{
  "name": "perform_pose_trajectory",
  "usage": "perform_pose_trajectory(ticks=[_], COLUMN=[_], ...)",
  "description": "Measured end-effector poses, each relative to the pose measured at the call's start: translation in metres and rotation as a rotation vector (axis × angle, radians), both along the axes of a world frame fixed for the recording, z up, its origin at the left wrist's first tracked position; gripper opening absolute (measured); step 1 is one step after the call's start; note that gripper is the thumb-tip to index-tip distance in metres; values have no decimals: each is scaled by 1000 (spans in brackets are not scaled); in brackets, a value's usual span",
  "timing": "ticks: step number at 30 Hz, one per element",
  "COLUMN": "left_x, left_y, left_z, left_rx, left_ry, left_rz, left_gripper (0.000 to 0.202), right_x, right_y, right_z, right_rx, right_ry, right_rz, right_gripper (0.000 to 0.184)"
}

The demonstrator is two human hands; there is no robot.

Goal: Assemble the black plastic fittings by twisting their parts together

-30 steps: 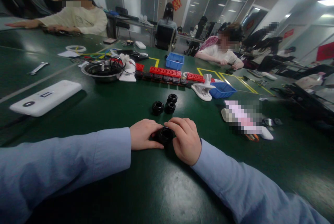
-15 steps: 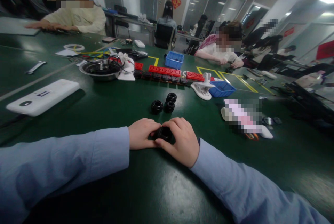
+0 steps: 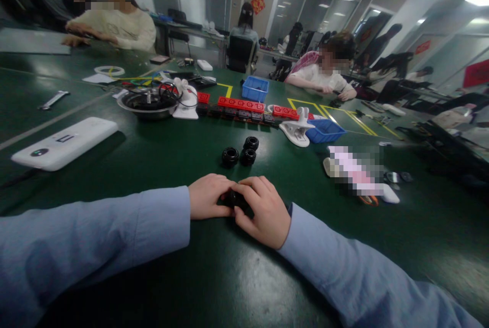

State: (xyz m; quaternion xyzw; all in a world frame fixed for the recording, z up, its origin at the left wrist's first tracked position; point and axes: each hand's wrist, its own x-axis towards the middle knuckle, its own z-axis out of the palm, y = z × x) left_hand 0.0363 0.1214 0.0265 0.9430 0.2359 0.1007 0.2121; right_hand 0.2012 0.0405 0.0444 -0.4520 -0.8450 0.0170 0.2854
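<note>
Close in front of me on the green table, both hands meet around a black toy tyre (image 3: 237,199), mostly covered by fingers. My left hand (image 3: 210,195) grips it from the left, thumb below and fingers above. From the right, my right hand (image 3: 265,211) has its thumb and fingers curled on the same tyre. Just beyond my hands stand three more black ring-shaped tyres: one on the left (image 3: 230,156), one at the back (image 3: 251,143) and one at the front right (image 3: 248,157).
Further back runs a row of red blocks (image 3: 240,104), with a white clamp (image 3: 296,129), a blue bin (image 3: 324,131) and a metal bowl (image 3: 147,111) near it. A white power bank (image 3: 64,142) lies left. Across the table sit other people.
The tyre between my hands has turned, so its hole no longer faces up at me. My right fingers have shifted slightly over it. The three standing tyres have not moved.
</note>
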Motion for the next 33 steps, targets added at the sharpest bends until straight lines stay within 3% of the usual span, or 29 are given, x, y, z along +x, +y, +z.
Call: perform_pose_trajectory(ticks=[19,26,33], left_x=[-1,0,0], left_y=[1,0,1], left_z=[-1,-1,-2], left_rx=[11,-7,23], left_ry=[-8,-32,-19], left_rz=[-23,-35,-32], left_gripper=[35,32,29], right_x=[3,2,-1], right_y=[2,3,4], right_z=[0,-3,-5], right_rx=[-15,41,150], right_ry=[108,89,42], right_rz=[150,155,184], right_gripper=[36,24,25])
